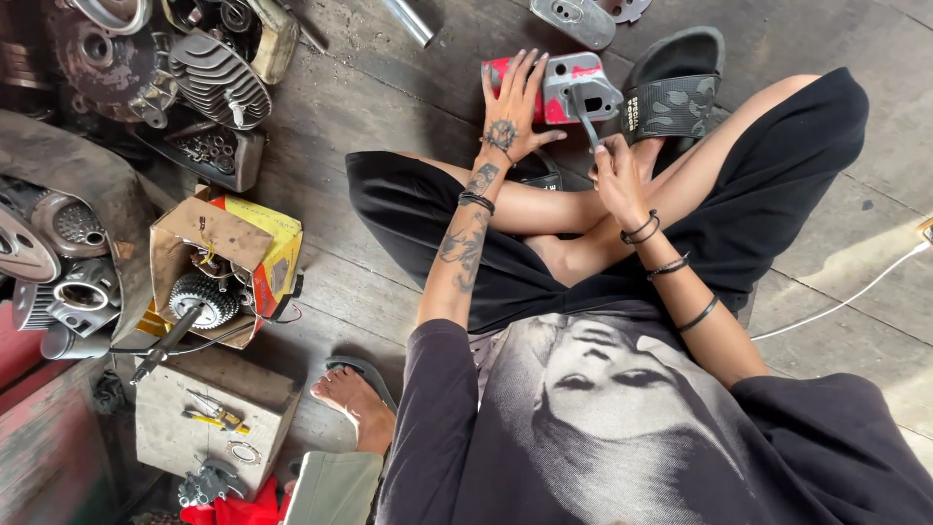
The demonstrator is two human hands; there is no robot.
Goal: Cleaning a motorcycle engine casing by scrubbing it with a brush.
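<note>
A: What are the hands doing?
B: The left hand (512, 109) is lying flat, fingers spread, on the red-and-silver metal cover (564, 87) on the floor. The right hand (614, 175) is gripping a dark tool (586, 119) against its near edge.
A: Any room?
B: A sandal (675, 87) is crowding the right side.

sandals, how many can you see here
3. One black sandal lies on the floor beside the red and silver metal part; one barely shows under the left hand; one is under another person's foot. Others may be hidden.
</note>
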